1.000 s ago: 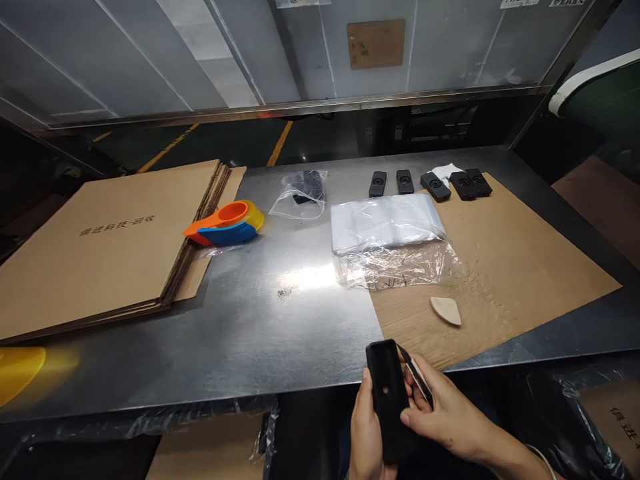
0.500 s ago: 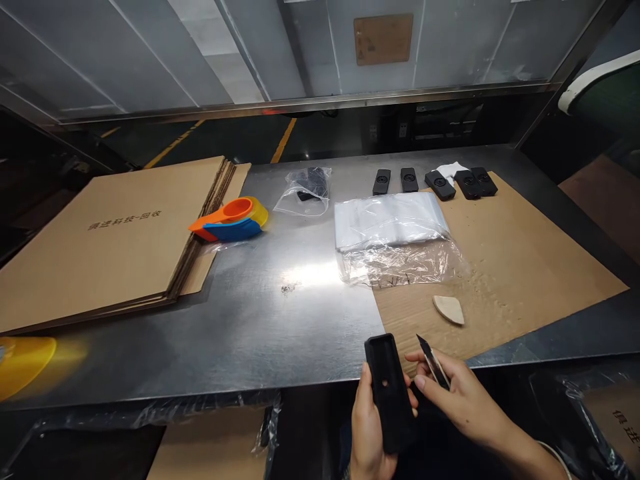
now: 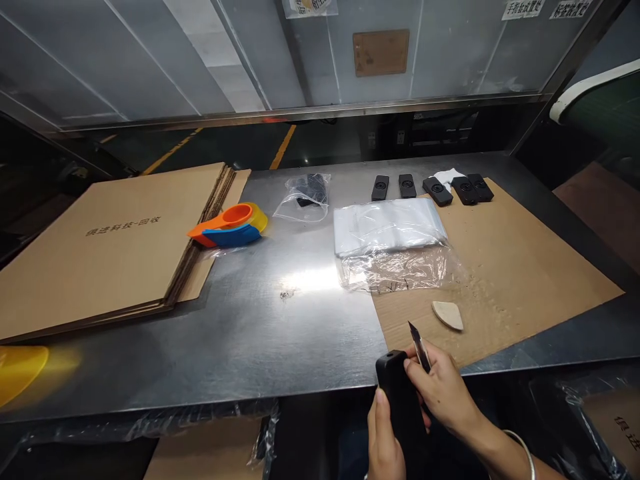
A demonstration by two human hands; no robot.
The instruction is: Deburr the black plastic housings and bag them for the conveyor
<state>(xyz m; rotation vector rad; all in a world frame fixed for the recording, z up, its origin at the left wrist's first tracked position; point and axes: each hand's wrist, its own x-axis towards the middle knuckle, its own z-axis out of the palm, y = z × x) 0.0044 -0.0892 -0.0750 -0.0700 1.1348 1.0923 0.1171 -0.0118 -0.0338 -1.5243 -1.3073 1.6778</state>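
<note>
A long black plastic case (image 3: 404,413) is gripped by my left hand (image 3: 384,437) below the table's front edge. Its narrow end, with a small hole, faces up. My right hand (image 3: 443,390) holds a craft knife (image 3: 419,347), blade pointing up and to the left, and its fingers touch the case's right side. Beyond them, a cream wedge-shaped piece (image 3: 448,315) lies on a cardboard sheet (image 3: 530,267). Several black cases with round grilles, one of them at the back (image 3: 380,188), lie along the far side of the table.
A stack of clear plastic bags (image 3: 390,227) lies mid-table. Behind it to the left is a bag with a black item (image 3: 313,190). An orange and blue tape dispenser (image 3: 233,227) touches flattened cartons (image 3: 115,253) at left.
The black case has been tilted, so its end shows instead of its hollow inside, and it has moved slightly right. My right hand has come against it, with the knife more upright.
</note>
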